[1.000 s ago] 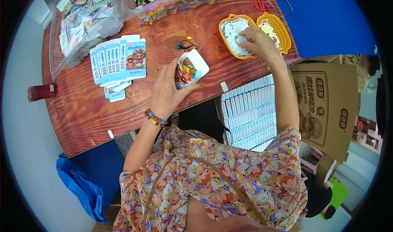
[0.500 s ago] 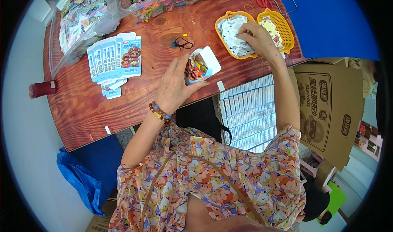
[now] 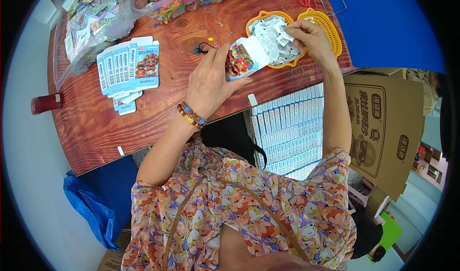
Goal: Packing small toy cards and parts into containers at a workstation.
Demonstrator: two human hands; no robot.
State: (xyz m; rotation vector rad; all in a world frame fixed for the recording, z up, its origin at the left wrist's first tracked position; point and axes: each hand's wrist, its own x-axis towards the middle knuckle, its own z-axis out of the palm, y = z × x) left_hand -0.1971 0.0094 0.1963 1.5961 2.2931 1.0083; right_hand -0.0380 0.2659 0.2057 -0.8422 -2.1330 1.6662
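Note:
My left hand point(image 3: 209, 82) grips a small printed box point(image 3: 239, 60) with cartoon figures on it; its white flap stands open toward the right. Above the near yellow basket's right side, my right hand point(image 3: 310, 40) pinches a small white packet point(image 3: 283, 33) between thumb and fingers. More white packets point(image 3: 270, 34) with dark marks fill that yellow basket point(image 3: 293, 63). The open end of the box is right beside the basket. What lies inside the box I cannot make out.
Flat blue-and-white boxes point(image 3: 117, 65) lie fanned at left. Clear bins point(image 3: 139, 13) of cards and colourful pieces stand behind. A second yellow basket point(image 3: 333, 34), red scissors point(image 3: 305, 0) and a dark red jar point(image 3: 46, 104) sit on the table. A carton of packed boxes point(image 3: 287, 132) stands below its edge.
My right hand has lifted a white packet out of the basket and moved slightly right. My left hand has brought the box right, up to the basket's edge.

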